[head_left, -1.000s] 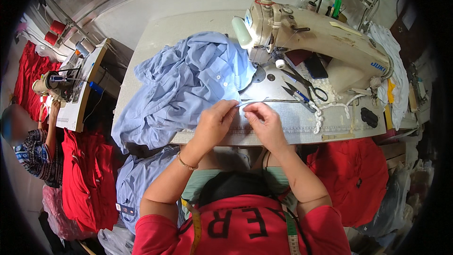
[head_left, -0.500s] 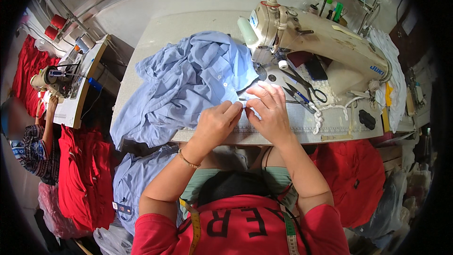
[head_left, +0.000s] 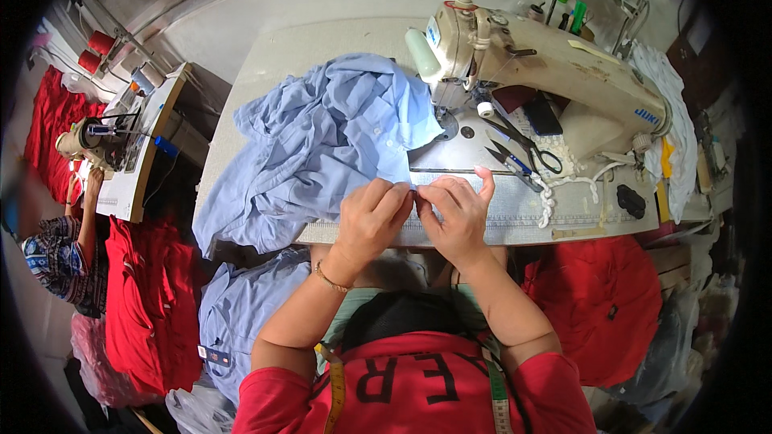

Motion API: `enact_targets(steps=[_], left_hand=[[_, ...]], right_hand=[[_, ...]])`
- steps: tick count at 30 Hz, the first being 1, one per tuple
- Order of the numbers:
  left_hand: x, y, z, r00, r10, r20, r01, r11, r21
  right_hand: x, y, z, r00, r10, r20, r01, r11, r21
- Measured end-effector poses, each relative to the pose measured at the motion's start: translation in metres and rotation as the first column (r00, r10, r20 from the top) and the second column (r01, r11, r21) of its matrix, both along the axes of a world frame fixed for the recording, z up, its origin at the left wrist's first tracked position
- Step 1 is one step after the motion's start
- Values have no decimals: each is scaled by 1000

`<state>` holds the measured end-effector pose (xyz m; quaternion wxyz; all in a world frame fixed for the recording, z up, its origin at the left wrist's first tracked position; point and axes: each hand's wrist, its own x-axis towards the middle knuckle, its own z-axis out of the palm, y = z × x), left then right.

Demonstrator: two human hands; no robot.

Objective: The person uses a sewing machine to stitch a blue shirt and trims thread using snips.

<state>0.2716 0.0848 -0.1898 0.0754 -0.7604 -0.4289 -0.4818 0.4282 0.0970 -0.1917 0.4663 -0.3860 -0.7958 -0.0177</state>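
My left hand (head_left: 373, 213) is closed in a pinch beside the lower right edge of a light blue shirt (head_left: 322, 137), which lies crumpled on the sewing table. My right hand (head_left: 455, 215) pinches too, its fingertips almost meeting those of the left. Between them shows a tiny dark thing (head_left: 414, 191), too small to name. Whether the left fingers also hold the shirt's edge is hidden. Pale buttons run down the shirt front. Beyond my hands stands a cream sewing machine (head_left: 555, 56), its needle area just right of the shirt's collar end.
Black-handled scissors (head_left: 527, 145), small thread snips (head_left: 513, 165) and a white knotted cord (head_left: 547, 202) lie right of my hands. A ruler strip (head_left: 507, 221) follows the table's front edge. Red fabric (head_left: 595, 305) hangs below at right. At far left, another person (head_left: 64, 249) works at a second machine.
My right hand has drawn down a little, and its raised fingers have curled in toward the left fingertips. The left hand stays nearly in place. The shirt lies much as before.
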Motion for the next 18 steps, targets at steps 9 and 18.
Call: enact_targets(steps=[9,18], left_hand=[[-1,-4,-4,993,-63,98,67,997,-40],[-8,-6,1,989,-145,25,147,988,-56]], right_hand=[[-10,-7,-6,986,50,-162,-76,985,-155],[-4,-20,-11,919,175,-354,-327,840,-434]])
